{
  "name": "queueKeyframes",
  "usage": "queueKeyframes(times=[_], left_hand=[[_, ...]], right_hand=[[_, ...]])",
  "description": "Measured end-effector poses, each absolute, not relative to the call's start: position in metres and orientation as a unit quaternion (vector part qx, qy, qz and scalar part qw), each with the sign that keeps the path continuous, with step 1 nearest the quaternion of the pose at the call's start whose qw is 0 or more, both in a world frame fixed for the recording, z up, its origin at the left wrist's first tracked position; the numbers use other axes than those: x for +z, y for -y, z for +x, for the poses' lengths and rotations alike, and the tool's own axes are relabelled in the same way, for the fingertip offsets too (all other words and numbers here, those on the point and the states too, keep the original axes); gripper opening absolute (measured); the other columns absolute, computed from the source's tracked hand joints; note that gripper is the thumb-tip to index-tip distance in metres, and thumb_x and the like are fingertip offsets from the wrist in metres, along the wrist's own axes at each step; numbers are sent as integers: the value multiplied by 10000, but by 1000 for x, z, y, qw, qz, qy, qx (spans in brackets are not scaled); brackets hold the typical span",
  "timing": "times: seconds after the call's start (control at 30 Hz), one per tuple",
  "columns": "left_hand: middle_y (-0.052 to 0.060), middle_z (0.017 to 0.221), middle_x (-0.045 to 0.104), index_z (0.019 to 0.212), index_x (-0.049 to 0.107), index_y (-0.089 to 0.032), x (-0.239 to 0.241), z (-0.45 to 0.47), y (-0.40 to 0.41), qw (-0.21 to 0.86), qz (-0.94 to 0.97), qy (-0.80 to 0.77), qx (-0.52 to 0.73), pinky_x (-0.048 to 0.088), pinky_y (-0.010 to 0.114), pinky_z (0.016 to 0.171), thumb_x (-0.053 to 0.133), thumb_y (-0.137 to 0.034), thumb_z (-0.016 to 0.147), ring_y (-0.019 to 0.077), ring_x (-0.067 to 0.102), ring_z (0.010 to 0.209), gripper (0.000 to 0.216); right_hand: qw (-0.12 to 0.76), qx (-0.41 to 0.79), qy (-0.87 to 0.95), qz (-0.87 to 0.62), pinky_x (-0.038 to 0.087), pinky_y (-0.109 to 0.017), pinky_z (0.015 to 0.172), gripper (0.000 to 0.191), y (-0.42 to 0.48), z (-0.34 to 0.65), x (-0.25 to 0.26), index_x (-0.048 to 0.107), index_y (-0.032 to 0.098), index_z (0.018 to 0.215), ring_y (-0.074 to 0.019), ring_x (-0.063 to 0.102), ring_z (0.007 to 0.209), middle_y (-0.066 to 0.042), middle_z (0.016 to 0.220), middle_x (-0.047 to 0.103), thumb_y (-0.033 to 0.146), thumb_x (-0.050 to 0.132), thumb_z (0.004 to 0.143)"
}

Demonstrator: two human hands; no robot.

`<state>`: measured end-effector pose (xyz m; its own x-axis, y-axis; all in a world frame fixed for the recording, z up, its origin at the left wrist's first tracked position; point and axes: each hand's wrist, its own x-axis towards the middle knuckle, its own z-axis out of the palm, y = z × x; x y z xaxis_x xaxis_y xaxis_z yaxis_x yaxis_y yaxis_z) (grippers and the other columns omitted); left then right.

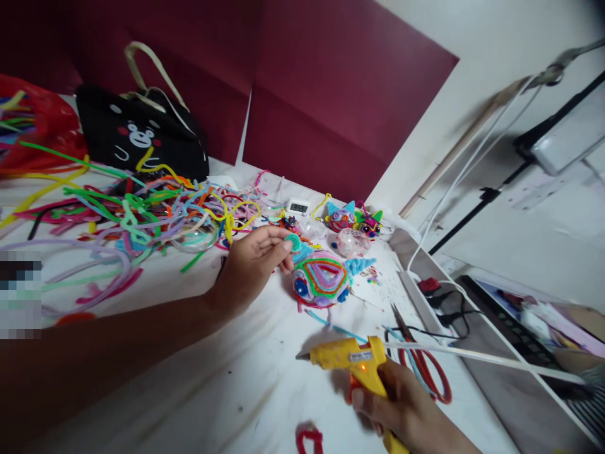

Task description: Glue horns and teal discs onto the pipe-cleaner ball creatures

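Between thumb and fingertips, my left hand (259, 255) pinches a small teal pipe-cleaner coil (293, 242). Just beyond and to the right of it sits a round ornament (322, 279) covered in coloured pipe cleaners, with blue eyes and pale blue pointed ears. My left fingers are close to its left ear; whether they touch it I cannot tell. My right hand (394, 397) is wrapped around the handle of a yellow hot glue gun (347, 355). Its nozzle points left over the white table, and an orange light glows on its side.
Loose pipe cleaners (155, 214) pile up at the left. Behind them stand a black bag (142, 135) and a red plastic bag (42, 126). Finished ornaments (341, 217) and a small digital clock (299, 207) are at the back. Red-handled scissors (428, 372) and a power strip (428, 302) lie right.
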<state>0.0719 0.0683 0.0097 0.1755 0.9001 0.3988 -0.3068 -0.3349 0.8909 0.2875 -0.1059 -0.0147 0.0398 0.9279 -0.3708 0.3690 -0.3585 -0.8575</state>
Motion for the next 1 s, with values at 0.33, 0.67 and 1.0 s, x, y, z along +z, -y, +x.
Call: queueKeyframes(times=[0.33,0.67,1.0], left_hand=[[-28,587,622,924,587,-128,-16,54,-70,515,583,-323,539,482,234,545,622,-254,814,116,583,546,170],[-39,586,610,886,575,-166,-36,59,-81,532,585,-323,520,476,218,497,612,-274,786,110,569,519,152],[-37,569,580,803,594,-171,-36,63,-83,530,596,-369,477,452,209,485,609,-286,765,104,541,504,122]], right_hand=[[83,162,692,-698,436,-260,566,330,98,301,2,654,203,915,-161,612,617,-37,730,666,476,468,926],[182,-125,829,-514,494,-424,901,323,15,264,64,592,142,1197,-275,593,1066,-146,1176,635,307,554,922],[79,-41,827,-555,446,-431,924,344,-19,271,64,576,181,1255,-256,620,1063,-122,1166,669,317,541,941]])
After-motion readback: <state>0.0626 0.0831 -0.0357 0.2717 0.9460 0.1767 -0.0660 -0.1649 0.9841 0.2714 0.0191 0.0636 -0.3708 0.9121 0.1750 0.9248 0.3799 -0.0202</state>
